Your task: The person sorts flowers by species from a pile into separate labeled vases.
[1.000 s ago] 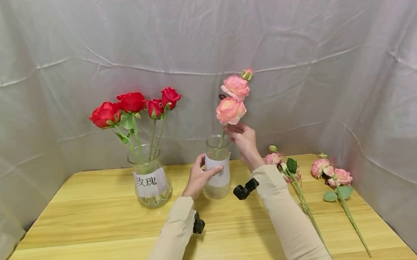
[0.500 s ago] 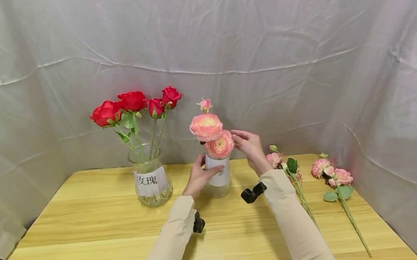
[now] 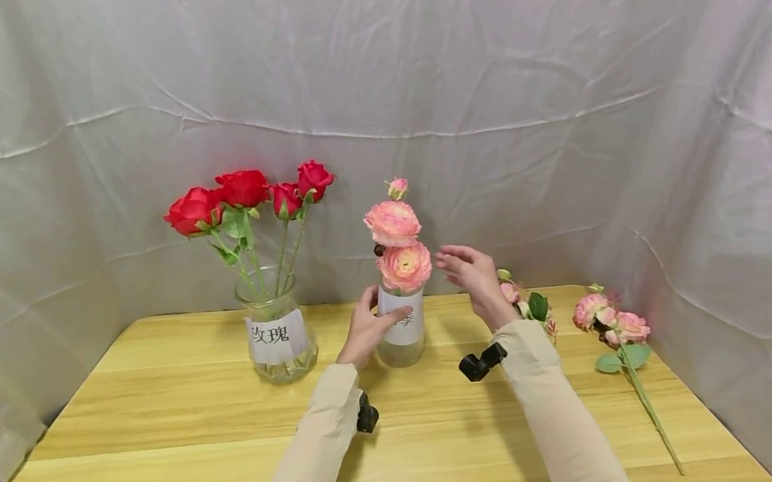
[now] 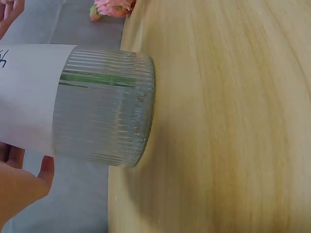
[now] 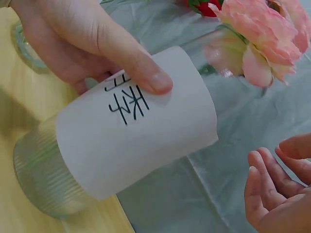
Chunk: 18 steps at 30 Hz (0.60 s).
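Observation:
My left hand (image 3: 370, 327) grips a ribbed glass vase (image 3: 401, 352) from the left, thumb lying across its white paper label (image 5: 141, 131). In the vase stands a pink flower stem, two open blooms (image 3: 405, 267) and a bud above the rim; in the left wrist view its green stem (image 4: 97, 78) shows through the glass near the bottom. Just right of the blooms is my right hand (image 3: 473, 276), apart from them, fingers loosely bent and holding nothing, as the right wrist view also shows.
To the left, a second labelled glass vase (image 3: 283, 366) holds several red roses (image 3: 243, 189). Two more pink flower stems lie at the right: one (image 3: 631, 327) in full view, another (image 3: 537, 307) partly behind my right arm. A grey curtain (image 3: 482, 74) hangs behind the wooden table (image 3: 190, 430).
The pink flower has gone down into the vase, and its blooms now sit just above the rim. My right hand has let go of it and moved right. The left hand stays on the vase.

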Motion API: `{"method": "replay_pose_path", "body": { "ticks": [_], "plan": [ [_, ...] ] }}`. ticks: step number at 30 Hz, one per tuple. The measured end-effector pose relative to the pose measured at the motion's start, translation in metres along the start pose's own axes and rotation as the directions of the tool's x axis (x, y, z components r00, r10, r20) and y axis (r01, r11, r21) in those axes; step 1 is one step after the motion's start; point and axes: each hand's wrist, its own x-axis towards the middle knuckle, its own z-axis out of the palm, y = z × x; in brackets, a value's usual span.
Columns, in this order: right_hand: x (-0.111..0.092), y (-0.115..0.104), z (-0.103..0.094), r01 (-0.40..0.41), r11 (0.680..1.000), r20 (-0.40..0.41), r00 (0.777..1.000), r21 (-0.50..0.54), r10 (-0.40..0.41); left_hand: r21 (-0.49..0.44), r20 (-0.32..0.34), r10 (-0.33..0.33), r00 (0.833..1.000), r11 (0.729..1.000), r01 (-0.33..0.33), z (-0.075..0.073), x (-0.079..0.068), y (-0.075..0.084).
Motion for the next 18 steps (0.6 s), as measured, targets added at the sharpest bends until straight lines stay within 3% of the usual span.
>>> {"method": "replay_pose_path", "body": {
  "ticks": [18],
  "plan": [
    [-0.025,0.003,-0.072,0.047,0.999,-0.021,0.999,-0.025,-0.047,-0.002,0.001,0.008,1.0,1.0,-0.008,0.0,-0.002,0.0]
  ]
}}
